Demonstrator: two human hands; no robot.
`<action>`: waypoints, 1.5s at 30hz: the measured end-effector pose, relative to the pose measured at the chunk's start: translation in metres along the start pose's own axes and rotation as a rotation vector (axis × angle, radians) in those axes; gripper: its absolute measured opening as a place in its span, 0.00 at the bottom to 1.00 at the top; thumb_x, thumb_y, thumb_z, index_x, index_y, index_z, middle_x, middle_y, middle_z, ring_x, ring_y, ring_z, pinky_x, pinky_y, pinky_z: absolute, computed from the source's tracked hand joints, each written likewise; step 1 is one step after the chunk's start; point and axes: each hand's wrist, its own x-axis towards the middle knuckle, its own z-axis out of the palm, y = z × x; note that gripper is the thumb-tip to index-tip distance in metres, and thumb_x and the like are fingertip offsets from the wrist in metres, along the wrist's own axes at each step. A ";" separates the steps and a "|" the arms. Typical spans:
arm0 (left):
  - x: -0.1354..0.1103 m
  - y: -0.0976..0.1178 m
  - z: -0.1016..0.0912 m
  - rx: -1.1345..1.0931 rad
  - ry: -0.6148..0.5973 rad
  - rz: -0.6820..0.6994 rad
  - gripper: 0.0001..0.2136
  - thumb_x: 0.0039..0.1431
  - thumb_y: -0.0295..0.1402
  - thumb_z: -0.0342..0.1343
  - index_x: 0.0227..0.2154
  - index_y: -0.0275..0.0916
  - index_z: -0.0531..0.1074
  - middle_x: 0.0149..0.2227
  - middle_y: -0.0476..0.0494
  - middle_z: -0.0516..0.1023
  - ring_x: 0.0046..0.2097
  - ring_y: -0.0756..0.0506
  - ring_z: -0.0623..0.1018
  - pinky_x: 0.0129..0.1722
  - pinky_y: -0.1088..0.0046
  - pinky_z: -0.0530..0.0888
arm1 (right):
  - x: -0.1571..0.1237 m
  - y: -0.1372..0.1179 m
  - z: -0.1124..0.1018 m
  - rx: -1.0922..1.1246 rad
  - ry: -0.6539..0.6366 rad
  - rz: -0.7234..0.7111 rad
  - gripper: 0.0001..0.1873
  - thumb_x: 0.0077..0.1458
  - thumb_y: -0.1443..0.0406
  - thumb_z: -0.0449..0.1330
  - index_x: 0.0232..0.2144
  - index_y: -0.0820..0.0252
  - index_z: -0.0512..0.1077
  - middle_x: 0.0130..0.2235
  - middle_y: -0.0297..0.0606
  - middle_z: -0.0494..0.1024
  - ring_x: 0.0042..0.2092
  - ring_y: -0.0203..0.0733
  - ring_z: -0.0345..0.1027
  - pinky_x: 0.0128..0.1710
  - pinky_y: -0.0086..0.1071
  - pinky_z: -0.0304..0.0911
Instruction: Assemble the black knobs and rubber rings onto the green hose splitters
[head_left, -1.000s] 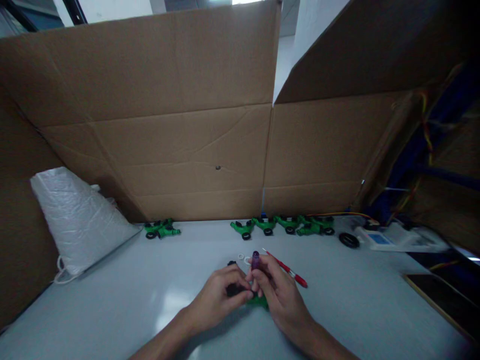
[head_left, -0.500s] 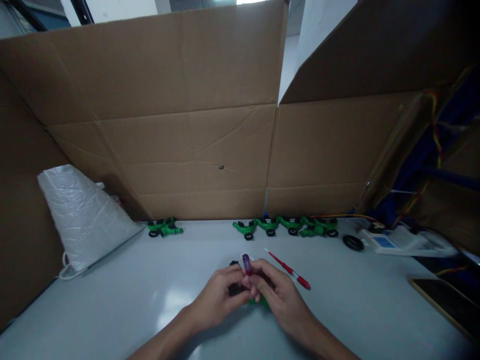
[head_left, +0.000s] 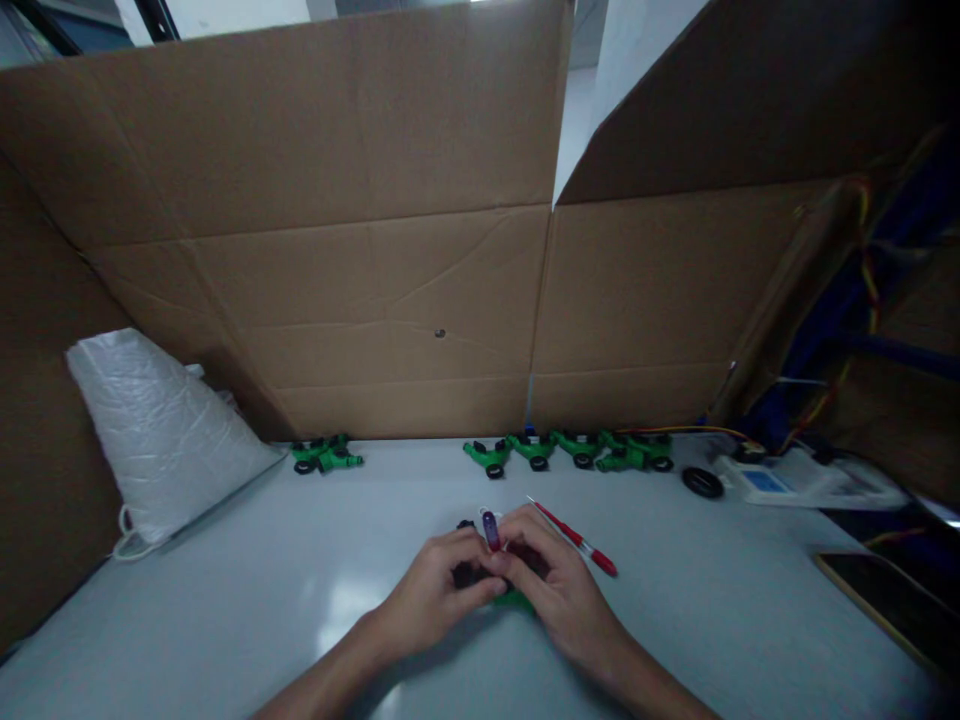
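Observation:
My left hand (head_left: 439,582) is closed around a green plastic fitting (head_left: 516,599) with black parts, mostly hidden by the fingers. It looks like the Y-shaped green fittings further back. Between the fingertips of both hands a short, translucent purple handle (head_left: 490,530) points up and away. My right hand (head_left: 559,580) is closed, its thumb and fingertips pinched at the handle's lower end. Where the handle meets the fitting is hidden. Just beyond my right hand lies a red screwdriver (head_left: 577,540) with a thin metal shaft.
Several green fittings (head_left: 538,452) with black rings line the back of the table; a smaller group (head_left: 326,456) lies left. A white bag (head_left: 165,440) leans in the left corner. On the right are a black ring (head_left: 703,483), a white device (head_left: 780,485) and a dark panel (head_left: 877,600). Cardboard walls (head_left: 405,280) surround the table.
My right hand's fingers have shifted slightly, and its thumb now lies closer to my left thumb. The purple handle stays between the hands. The whole view has shifted a little.

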 end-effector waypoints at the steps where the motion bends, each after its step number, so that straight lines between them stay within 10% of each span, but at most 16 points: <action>1: 0.000 0.001 0.000 0.000 -0.001 0.001 0.07 0.68 0.35 0.64 0.37 0.35 0.80 0.42 0.42 0.80 0.43 0.45 0.76 0.43 0.69 0.70 | 0.000 0.000 0.000 0.003 0.005 -0.005 0.07 0.69 0.62 0.63 0.37 0.56 0.77 0.40 0.37 0.75 0.45 0.45 0.71 0.45 0.35 0.64; 21: 0.000 0.006 0.002 -0.020 -0.011 -0.018 0.09 0.68 0.36 0.64 0.36 0.35 0.78 0.41 0.43 0.77 0.43 0.46 0.74 0.43 0.71 0.68 | -0.002 0.000 0.003 -0.094 0.015 0.043 0.09 0.69 0.61 0.61 0.35 0.56 0.72 0.35 0.34 0.73 0.38 0.43 0.69 0.39 0.35 0.62; 34: 0.000 0.015 0.000 0.049 -0.040 0.012 0.13 0.72 0.39 0.60 0.37 0.34 0.79 0.41 0.42 0.77 0.41 0.47 0.72 0.39 0.72 0.67 | -0.007 -0.004 -0.001 -0.055 0.020 0.008 0.19 0.70 0.52 0.61 0.55 0.54 0.75 0.49 0.42 0.79 0.50 0.49 0.73 0.52 0.39 0.69; 45: 0.000 0.009 0.001 0.098 -0.031 -0.021 0.10 0.69 0.39 0.63 0.36 0.36 0.79 0.37 0.45 0.74 0.38 0.47 0.72 0.37 0.74 0.66 | 0.000 -0.006 -0.008 0.089 -0.011 0.051 0.18 0.71 0.49 0.60 0.42 0.57 0.77 0.39 0.39 0.77 0.42 0.46 0.73 0.43 0.35 0.69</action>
